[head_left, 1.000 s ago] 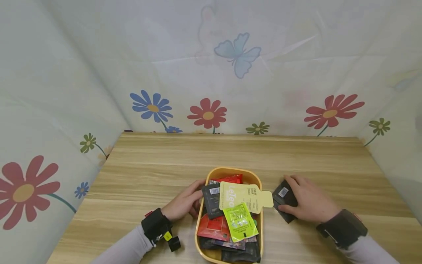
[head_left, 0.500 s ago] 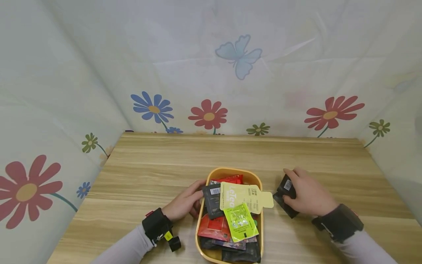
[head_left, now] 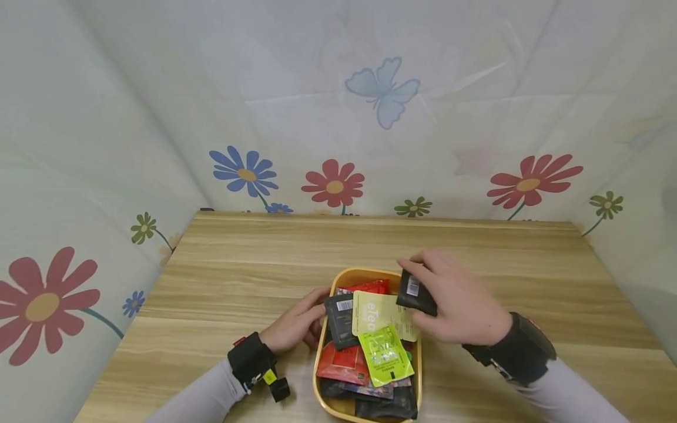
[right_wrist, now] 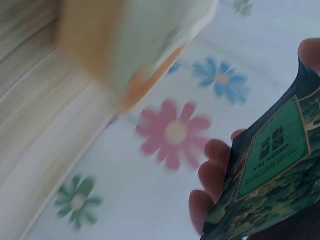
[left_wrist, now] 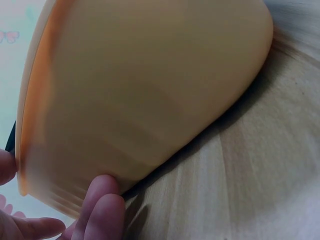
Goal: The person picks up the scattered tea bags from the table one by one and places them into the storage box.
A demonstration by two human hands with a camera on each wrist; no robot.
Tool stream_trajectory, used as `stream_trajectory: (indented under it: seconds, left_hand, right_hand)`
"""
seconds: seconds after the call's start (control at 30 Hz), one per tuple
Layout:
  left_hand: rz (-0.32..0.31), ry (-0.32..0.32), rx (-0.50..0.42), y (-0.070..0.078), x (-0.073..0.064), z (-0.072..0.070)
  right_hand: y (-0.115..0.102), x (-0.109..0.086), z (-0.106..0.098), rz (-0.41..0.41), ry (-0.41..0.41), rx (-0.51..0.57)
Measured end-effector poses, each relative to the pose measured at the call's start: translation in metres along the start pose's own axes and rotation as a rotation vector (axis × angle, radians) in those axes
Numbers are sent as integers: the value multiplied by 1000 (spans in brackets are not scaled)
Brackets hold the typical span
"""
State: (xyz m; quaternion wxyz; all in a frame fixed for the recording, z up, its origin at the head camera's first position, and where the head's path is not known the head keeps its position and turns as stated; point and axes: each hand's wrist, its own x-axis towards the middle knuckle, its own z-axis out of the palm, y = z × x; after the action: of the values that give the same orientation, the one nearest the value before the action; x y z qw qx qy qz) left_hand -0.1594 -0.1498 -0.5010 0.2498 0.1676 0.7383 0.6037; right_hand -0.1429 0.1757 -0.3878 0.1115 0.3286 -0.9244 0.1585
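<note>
My right hand [head_left: 455, 299] holds a black tea sachet [head_left: 416, 294] over the right edge of an orange plastic basket [head_left: 421, 376]. In the right wrist view that sachet [right_wrist: 272, 145] shows a green label reading "GREEN TEA", with fingertips at its edges. My left hand [head_left: 296, 323] rests against the basket's left side. Up close, its fingers [left_wrist: 104, 207] touch the outer wall and the thumb tip meets the rim. Heaped in the basket are a pale yellow packet [head_left: 370, 314], a bright green sachet [head_left: 386, 355], a black sachet [head_left: 339, 323] and a red one [head_left: 342, 363].
The basket stands on a wood-grain table [head_left: 254, 252], near its front. A white curtain [head_left: 264, 88] printed with flowers and a butterfly encloses the back and sides. More red and dark packets lie deeper in the basket, partly covered.
My right hand has lifted the black sachet from the table right of the basket and carried it left, over the basket's right edge. My left hand and the basket have stayed put.
</note>
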Motion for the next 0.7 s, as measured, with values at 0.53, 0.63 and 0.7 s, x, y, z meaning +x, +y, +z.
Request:
stream_trajectory:
  seconds: [0.53, 0.63, 0.7]
  left_hand:
    - [-3, 1, 0, 6, -3, 1]
    - [-6, 9, 6, 6, -3, 1]
    - [-7, 14, 9, 5, -3, 1]
  right_hand:
    - [-41, 28, 3, -163, -205, 84]
    - [-35, 22, 3, -115, -218, 72]
    - [-27, 16, 2, -81, -208, 64]
